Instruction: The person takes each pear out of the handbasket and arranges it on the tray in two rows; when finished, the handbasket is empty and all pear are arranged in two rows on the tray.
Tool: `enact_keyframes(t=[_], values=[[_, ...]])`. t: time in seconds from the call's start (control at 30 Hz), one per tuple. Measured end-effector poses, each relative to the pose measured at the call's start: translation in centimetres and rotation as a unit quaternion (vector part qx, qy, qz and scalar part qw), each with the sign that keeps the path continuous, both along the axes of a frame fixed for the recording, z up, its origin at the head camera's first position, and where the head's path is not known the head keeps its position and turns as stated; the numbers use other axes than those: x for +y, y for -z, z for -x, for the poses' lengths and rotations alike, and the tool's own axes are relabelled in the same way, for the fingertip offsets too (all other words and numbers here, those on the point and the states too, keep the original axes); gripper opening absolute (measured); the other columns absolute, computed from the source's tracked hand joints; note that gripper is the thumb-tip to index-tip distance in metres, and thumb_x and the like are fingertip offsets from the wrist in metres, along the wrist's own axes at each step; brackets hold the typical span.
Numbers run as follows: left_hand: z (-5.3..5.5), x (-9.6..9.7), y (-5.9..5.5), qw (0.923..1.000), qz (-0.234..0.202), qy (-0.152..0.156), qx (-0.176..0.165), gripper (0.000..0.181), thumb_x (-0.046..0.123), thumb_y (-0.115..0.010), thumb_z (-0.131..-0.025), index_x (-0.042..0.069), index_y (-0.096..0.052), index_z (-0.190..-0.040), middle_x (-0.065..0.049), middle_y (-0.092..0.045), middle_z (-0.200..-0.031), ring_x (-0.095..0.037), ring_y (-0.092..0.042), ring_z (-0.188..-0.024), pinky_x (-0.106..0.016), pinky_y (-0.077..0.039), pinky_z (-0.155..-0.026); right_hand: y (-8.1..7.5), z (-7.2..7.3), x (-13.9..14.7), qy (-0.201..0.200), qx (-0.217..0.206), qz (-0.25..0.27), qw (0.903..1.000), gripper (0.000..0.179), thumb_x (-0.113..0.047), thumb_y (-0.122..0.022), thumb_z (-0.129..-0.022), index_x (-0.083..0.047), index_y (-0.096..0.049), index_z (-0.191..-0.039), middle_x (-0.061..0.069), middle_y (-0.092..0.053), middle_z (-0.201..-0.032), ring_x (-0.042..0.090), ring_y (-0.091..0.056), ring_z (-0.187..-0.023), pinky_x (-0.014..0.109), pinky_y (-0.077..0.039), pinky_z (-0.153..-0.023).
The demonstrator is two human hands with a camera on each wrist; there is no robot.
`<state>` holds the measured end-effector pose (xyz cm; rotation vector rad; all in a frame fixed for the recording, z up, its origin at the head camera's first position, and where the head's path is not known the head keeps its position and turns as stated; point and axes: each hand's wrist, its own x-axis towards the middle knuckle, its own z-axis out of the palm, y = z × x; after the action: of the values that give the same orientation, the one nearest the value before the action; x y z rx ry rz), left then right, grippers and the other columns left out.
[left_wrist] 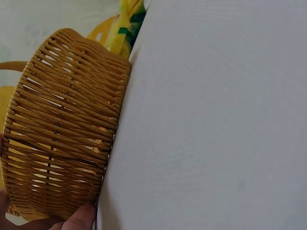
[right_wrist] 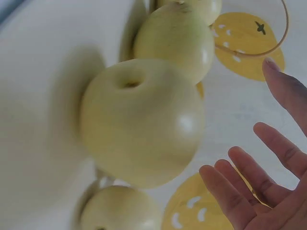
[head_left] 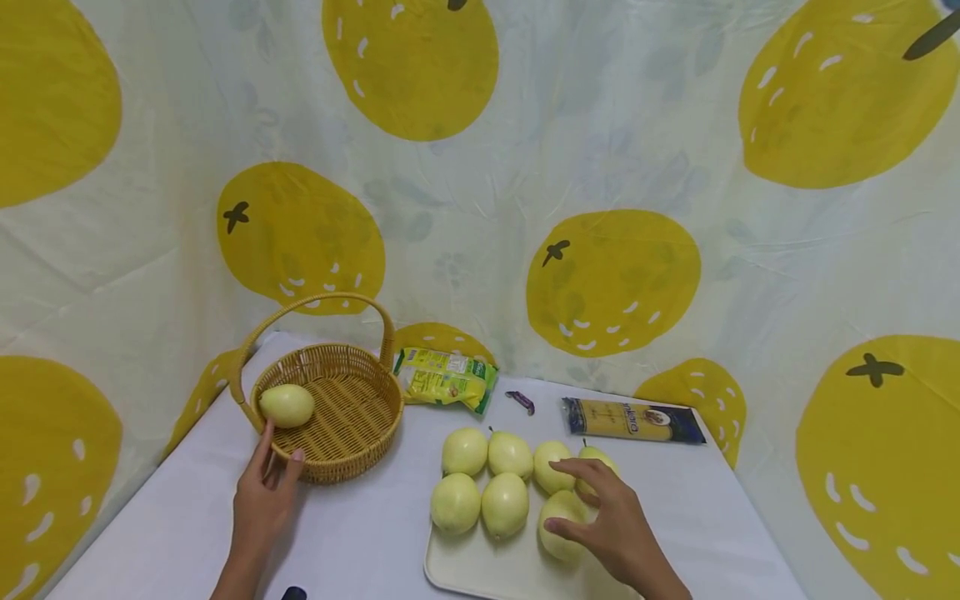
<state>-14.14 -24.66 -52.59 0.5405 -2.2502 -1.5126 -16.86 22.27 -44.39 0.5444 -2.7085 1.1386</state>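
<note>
A round wicker basket (head_left: 352,454) with an arched handle stands at the left, a pale green pear (head_left: 287,406) inside by its left wall. My left hand (head_left: 264,500) is at the basket's near left side, index finger extended to the rim beside the pear, thumb against the outer wall. In the left wrist view, fingertips (left_wrist: 80,218) touch the wicker near its base. Several more pears (head_left: 505,504) lie on a cream tray (head_left: 480,575). Over the tray's right part, my right hand (head_left: 611,521) is spread above the nearest pear (right_wrist: 144,124); the right wrist view shows a gap between them.
Behind the tray lie a yellow-green packet (head_left: 446,377), a small purple wrapper (head_left: 521,402) and a dark-ended pasta pack (head_left: 633,420). A black object (head_left: 295,593) shows at the front edge. A fruit-printed curtain (head_left: 465,183) encloses the white table (head_left: 360,533).
</note>
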Motion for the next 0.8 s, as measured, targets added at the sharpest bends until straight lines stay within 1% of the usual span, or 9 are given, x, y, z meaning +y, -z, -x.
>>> enact_keyframes(t=[0.07, 0.17, 0.3, 0.37, 0.43, 0.57, 0.67, 0.8], values=[[0.0, 0.0, 0.0, 1.0, 0.0, 0.0, 0.001, 0.077, 0.044, -0.062, -0.108, 0.039, -0.017, -0.17, 0.002, -0.019, -0.177, -0.037, -0.03, -0.161, -0.021, -0.034, -0.125, -0.5, 0.0, -0.6, -0.009, 0.007, 0.004, 0.9999, 0.069, -0.032, -0.101, -0.07, -0.03, -0.072, -0.133, -0.005, -0.067, -0.134, 0.029, -0.064, -0.13, 0.039, -0.069, -0.097], [0.0, 0.0, 0.0, 1.0, 0.001, 0.0, 0.004, 0.077, 0.044, -0.062, -0.108, 0.038, -0.017, -0.17, 0.002, -0.019, -0.176, -0.037, -0.03, -0.161, -0.029, -0.034, -0.126, -1.4, 0.1, -1.6, -0.033, 0.014, 0.028, 0.999, 0.068, -0.032, -0.1, -0.072, -0.032, -0.071, -0.134, -0.006, -0.065, -0.135, 0.03, -0.064, -0.13, 0.037, -0.069, -0.097], [0.0, 0.1, -0.1, 1.0, 0.002, -0.001, 0.003, 0.077, 0.044, -0.061, -0.108, 0.038, -0.016, -0.17, -0.001, -0.02, -0.177, -0.038, -0.03, -0.16, -0.037, -0.034, -0.126, -2.5, 0.2, -3.5, -0.066, 0.036, 0.047, 0.996, 0.067, -0.034, -0.099, -0.074, -0.033, -0.07, -0.135, -0.006, -0.065, -0.138, 0.027, -0.065, -0.131, 0.03, -0.069, -0.095], [0.0, 0.1, -0.2, 1.0, 0.001, 0.0, 0.003, 0.077, 0.045, -0.061, -0.108, 0.038, -0.016, -0.17, -0.001, -0.019, -0.177, -0.038, -0.03, -0.161, -0.04, -0.034, -0.126, -3.1, 0.3, -4.6, -0.083, 0.048, 0.055, 0.9939, 0.066, -0.037, -0.098, -0.075, -0.031, -0.07, -0.135, -0.006, -0.065, -0.139, 0.024, -0.065, -0.131, 0.03, -0.069, -0.094], [0.0, 0.1, -0.2, 1.0, -0.001, 0.001, 0.001, 0.077, 0.045, -0.061, -0.108, 0.039, -0.016, -0.17, -0.001, -0.018, -0.177, -0.038, -0.029, -0.161, -0.041, -0.033, -0.127, -3.7, 0.3, -5.7, -0.102, 0.054, 0.067, 0.991, 0.065, -0.037, -0.097, -0.077, -0.03, -0.07, -0.136, -0.007, -0.065, -0.139, 0.023, -0.064, -0.131, 0.032, -0.069, -0.094], [0.0, 0.1, -0.3, 1.0, -0.004, 0.001, -0.001, 0.077, 0.047, -0.06, -0.108, 0.038, -0.015, -0.17, 0.001, -0.017, -0.177, -0.036, -0.027, -0.162, -0.041, -0.032, -0.127, -4.6, 0.5, -8.0, -0.134, 0.05, 0.088, 0.9858, 0.062, -0.029, -0.097, -0.078, -0.029, -0.071, -0.135, -0.009, -0.065, -0.138, 0.021, -0.063, -0.133, 0.037, -0.069, -0.096], [0.0, 0.1, -0.2, 1.0, -0.005, 0.001, -0.001, 0.077, 0.048, -0.06, -0.108, 0.038, -0.015, -0.17, 0.0, -0.018, -0.177, -0.036, -0.027, -0.162, -0.041, -0.032, -0.127, -5.1, 0.8, -9.7, -0.155, 0.047, 0.1, 0.9817, 0.062, -0.023, -0.097, -0.079, -0.03, -0.071, -0.134, -0.009, -0.065, -0.137, 0.02, -0.062, -0.134, 0.034, -0.069, -0.097], [0.0, 0.0, -0.1, 1.0, -0.006, 0.002, -0.003, 0.077, 0.046, -0.06, -0.108, 0.039, -0.015, -0.17, -0.001, -0.017, -0.177, -0.037, -0.028, -0.162, -0.035, -0.032, -0.127, -5.5, 1.4, -12.0, -0.183, 0.057, 0.118, 0.9743, 0.062, -0.02, -0.097, -0.078, -0.027, -0.071, -0.135, -0.008, -0.067, -0.136, 0.019, -0.062, -0.133, 0.031, -0.068, -0.097]])
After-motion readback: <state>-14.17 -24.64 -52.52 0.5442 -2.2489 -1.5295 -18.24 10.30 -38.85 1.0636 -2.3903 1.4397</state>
